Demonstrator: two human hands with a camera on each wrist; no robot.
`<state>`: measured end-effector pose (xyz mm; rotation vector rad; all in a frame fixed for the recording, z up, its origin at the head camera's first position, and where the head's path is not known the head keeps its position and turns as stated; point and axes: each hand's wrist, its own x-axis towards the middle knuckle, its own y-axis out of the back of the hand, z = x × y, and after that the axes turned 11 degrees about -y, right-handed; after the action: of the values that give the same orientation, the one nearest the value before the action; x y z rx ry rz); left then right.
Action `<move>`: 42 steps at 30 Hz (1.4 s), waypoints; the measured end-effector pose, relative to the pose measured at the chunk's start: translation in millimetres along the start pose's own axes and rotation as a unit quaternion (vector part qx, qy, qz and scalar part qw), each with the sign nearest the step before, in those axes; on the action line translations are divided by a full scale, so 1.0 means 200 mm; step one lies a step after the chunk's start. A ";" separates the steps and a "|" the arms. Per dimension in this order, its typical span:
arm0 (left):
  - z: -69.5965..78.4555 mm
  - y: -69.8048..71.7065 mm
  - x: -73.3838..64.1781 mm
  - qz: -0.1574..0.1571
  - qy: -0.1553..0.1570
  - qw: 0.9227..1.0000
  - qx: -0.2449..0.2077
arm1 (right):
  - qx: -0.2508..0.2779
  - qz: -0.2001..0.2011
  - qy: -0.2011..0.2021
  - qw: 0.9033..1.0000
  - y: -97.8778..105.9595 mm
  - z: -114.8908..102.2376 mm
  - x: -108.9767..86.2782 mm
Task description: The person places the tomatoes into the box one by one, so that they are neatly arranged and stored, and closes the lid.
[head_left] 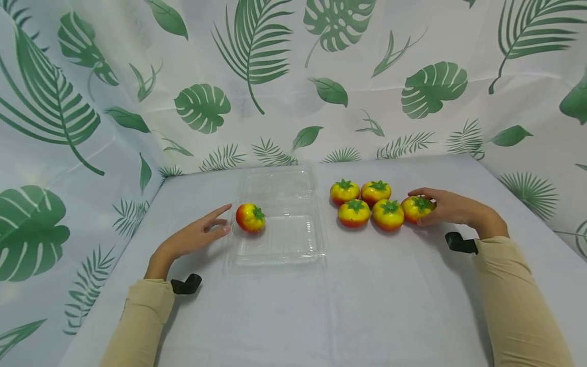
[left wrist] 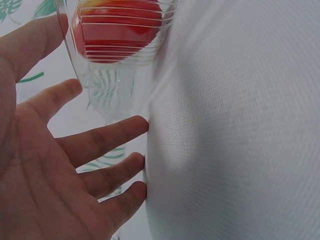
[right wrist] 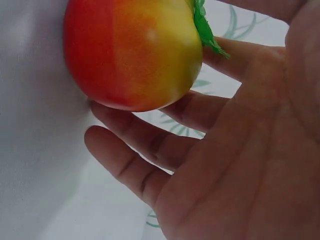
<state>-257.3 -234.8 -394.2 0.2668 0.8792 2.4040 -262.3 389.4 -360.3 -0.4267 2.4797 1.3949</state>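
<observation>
Beige sleeves (head_left: 523,306) occupy the lower left and lower right of the frame, nearest my head camera, with a black wrist mount (head_left: 460,243) at the right cuff. My right hand (head_left: 451,208), right of centre, has its thumb and fingers bent round the end tomato (head_left: 416,208), which rests on the table (head_left: 390,306); I cannot tell how firm the grip is. For a sound hold, I advise seating the thumb and fingers on opposite sides, below the green calyx (head_left: 421,203), before lifting vertically. Caution: four more tomatoes (head_left: 355,214) sit just to the left; a sideways drag could roll the nearest. My left hand (head_left: 192,237), left of centre, has its fingers spread and holds nothing. It is just beside a clear plastic clamshell (head_left: 284,239), unfolded flat; a single tomato (head_left: 246,218) lies tilted in its left part. Leaf-print sheeting (head_left: 284,107) fills the upper frame.
</observation>
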 end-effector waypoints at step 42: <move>-0.02 0.00 0.01 -0.001 0.016 1.000 0.014 | 0.013 0.075 -0.012 0.997 0.08 0.00 -0.05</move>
<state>-260.5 -234.3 -397.0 0.2385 0.9285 2.4006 -258.6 398.2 -344.4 -0.2203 2.5533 1.4119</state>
